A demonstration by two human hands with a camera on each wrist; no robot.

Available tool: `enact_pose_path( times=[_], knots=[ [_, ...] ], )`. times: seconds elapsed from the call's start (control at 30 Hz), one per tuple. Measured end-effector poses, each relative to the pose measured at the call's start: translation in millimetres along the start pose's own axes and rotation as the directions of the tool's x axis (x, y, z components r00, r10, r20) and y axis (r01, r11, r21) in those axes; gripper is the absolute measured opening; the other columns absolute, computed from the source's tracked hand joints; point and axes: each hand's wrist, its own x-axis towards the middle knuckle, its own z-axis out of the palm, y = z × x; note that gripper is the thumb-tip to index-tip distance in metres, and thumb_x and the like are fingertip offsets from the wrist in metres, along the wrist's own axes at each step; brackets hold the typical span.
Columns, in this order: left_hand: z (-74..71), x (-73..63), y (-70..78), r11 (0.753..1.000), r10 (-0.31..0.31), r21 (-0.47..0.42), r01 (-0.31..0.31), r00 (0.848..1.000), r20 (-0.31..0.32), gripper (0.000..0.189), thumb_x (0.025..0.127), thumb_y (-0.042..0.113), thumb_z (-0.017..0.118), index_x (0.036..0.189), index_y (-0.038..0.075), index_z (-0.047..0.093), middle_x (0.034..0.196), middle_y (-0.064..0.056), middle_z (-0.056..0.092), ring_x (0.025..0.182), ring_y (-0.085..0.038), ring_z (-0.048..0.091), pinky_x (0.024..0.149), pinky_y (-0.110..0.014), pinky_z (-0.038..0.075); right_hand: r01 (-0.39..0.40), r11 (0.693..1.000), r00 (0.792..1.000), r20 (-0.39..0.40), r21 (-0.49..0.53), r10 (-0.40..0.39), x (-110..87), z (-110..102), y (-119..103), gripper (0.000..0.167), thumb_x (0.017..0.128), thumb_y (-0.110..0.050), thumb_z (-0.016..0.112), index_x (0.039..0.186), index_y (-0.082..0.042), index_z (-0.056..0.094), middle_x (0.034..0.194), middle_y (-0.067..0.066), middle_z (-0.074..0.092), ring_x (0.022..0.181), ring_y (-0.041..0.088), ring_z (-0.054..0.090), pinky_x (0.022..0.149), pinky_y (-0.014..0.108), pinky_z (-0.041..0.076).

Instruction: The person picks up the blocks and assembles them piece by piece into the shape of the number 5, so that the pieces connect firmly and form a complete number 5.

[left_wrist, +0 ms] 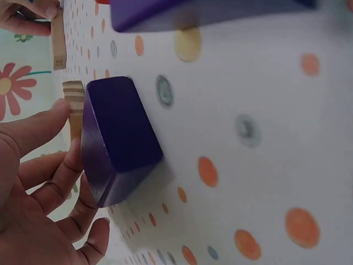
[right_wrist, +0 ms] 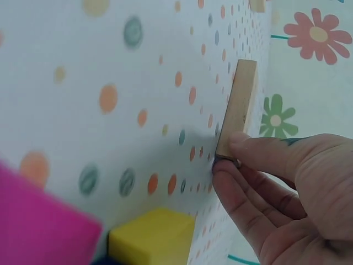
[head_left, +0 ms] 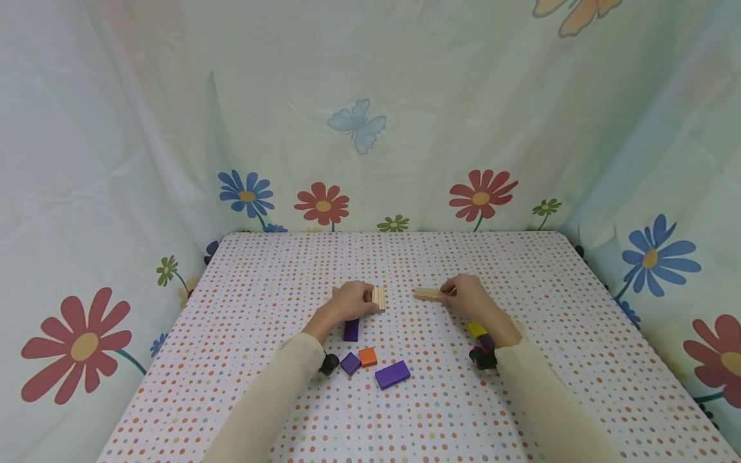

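In our left hand [head_left: 350, 300] we pinch a layered wooden block [head_left: 379, 299], a purple block [head_left: 351, 330] just nearside; our right hand [head_left: 470, 298] pinches one end of a wooden plank [head_left: 427, 294], which juts toward the left grip. Light, level pinches serve us best here, and the plank's small mark is too faint to read.

Dotted table [head_left: 428, 424], white ground with orange and grey spots, bearing coloured blocks.
Purple upright-edged block [left_wrist: 124, 127], just nearside of the left hand [head_left: 353, 300]; small purple block [head_left: 350, 363] and orange block [head_left: 367, 357], side by side, farther nearside of that hand; long purple block [head_left: 393, 374], nearside and rightward of it; yellow block [head_left: 476, 330], nearside of the right hand [head_left: 466, 296]; pink block [right_wrist: 44, 221], near the yellow one.
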Motion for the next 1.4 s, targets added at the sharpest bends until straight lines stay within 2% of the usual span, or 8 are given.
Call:
enact_pose_path(
  times=[0.13, 0.23, 0.4, 0.63, 0.83, 1.03, 1.17, 1.4],
  knots=[
    [2.7, 3.4, 3.2, 1.0, 0.006, -0.001, -0.006, 1.0, 0.02, 0.046, 0.101, 0.027, 0.073, 0.141, 0.006, 0.067, 0.07, 0.005, 0.056, 0.062, -0.012, 0.046, 0.115, -0.071, 0.039, 0.003, 1.0, 1.0, -0.001, 0.007, -0.003, 4.5, 3.9, -3.8, 0.023, 0.098, -0.004, 0.073, 0.117, 0.007, 0.075, 0.116, 0.024, 0.075, 0.101, 0.032, 0.073, 0.086, 0.042, 0.062],
    [4.9, 6.5, 6.6, 1.0, 0.001, 0.01, -0.001, 1.0, 0.026, 0.047, 0.101, 0.028, 0.074, 0.141, 0.006, 0.067, 0.071, 0.006, 0.056, 0.062, -0.011, 0.046, 0.094, -0.05, 0.048, 0.028, 1.0, 1.0, -0.01, 0.012, -0.028, 7.5, 6.6, -6.2, 0.022, 0.097, -0.004, 0.073, 0.116, 0.008, 0.076, 0.116, 0.025, 0.075, 0.1, 0.033, 0.074, 0.086, 0.042, 0.063],
    [6.4, 10.3, 13.0, 1.0, -0.011, 0.018, 0.011, 1.0, 0.026, 0.031, 0.101, 0.029, 0.074, 0.125, 0.008, 0.073, 0.074, 0.006, 0.056, 0.065, -0.01, 0.046, 0.077, -0.036, 0.035, 0.061, 0.998, 0.998, -0.027, 0.019, -0.061, 11.4, 10.9, -9.9, 0.022, 0.098, -0.004, 0.072, 0.116, 0.008, 0.075, 0.115, 0.026, 0.076, 0.1, 0.035, 0.075, 0.085, 0.043, 0.064],
    [8.9, 11.5, 20.0, 1.0, -0.015, 0.006, 0.015, 1.0, 0.019, 0.035, 0.102, 0.027, 0.072, 0.132, 0.01, 0.071, 0.073, 0.006, 0.053, 0.064, -0.011, 0.044, 0.084, -0.04, 0.036, 0.058, 0.998, 0.998, -0.04, 0.038, -0.056, 16.8, 16.8, -14.2, 0.021, 0.099, -0.004, 0.071, 0.116, 0.008, 0.076, 0.117, 0.026, 0.075, 0.1, 0.034, 0.076, 0.086, 0.042, 0.064],
    [15.3, 18.3, 19.9, 1.0, -0.03, 0.002, 0.03, 0.999, 0.011, 0.03, 0.102, 0.029, 0.073, 0.126, 0.012, 0.073, 0.067, 0.006, 0.048, 0.063, -0.012, 0.041, 0.107, -0.061, 0.039, 0.035, 0.999, 0.998, -0.049, 0.037, -0.033, 18.8, 21.4, -17.8, 0.023, 0.099, -0.006, 0.073, 0.118, 0.006, 0.076, 0.115, 0.023, 0.075, 0.097, 0.029, 0.075, 0.08, 0.036, 0.063],
    [16.3, 16.7, 21.8, 1.0, -0.016, 0.016, 0.016, 1.0, -0.007, 0.037, 0.103, 0.029, 0.072, 0.134, 0.011, 0.069, 0.069, 0.006, 0.048, 0.063, -0.012, 0.04, 0.108, -0.064, 0.039, 0.03, 0.998, 0.999, -0.043, 0.054, -0.027, 19.1, 20.7, -20.9, 0.023, 0.099, -0.007, 0.073, 0.119, 0.005, 0.076, 0.113, 0.022, 0.076, 0.095, 0.027, 0.075, 0.076, 0.034, 0.062],
    [17.7, 16.6, 22.3, 1.0, -0.009, 0.015, 0.01, 1.0, -0.022, 0.031, 0.102, 0.028, 0.073, 0.127, 0.01, 0.07, 0.07, 0.006, 0.049, 0.064, -0.011, 0.041, 0.116, -0.073, 0.035, 0.035, 0.998, 0.999, -0.043, 0.053, -0.033, 19.0, 20.8, -21.2, 0.024, 0.099, -0.008, 0.073, 0.119, 0.005, 0.076, 0.113, 0.022, 0.076, 0.095, 0.027, 0.075, 0.078, 0.035, 0.061],
    [16.9, 14.7, 23.8, 1.0, -0.001, 0.031, 0.002, 1.0, -0.023, 0.021, 0.102, 0.028, 0.072, 0.096, 0.009, 0.067, 0.07, 0.004, 0.047, 0.064, -0.013, 0.041, 0.112, -0.071, 0.038, 0.06, 0.994, 0.997, -0.043, 0.091, -0.056, 16.9, 21.7, -19.8, 0.022, 0.098, -0.003, 0.072, 0.118, 0.007, 0.075, 0.11, 0.023, 0.076, 0.092, 0.028, 0.074, 0.074, 0.035, 0.061]
  ],
)
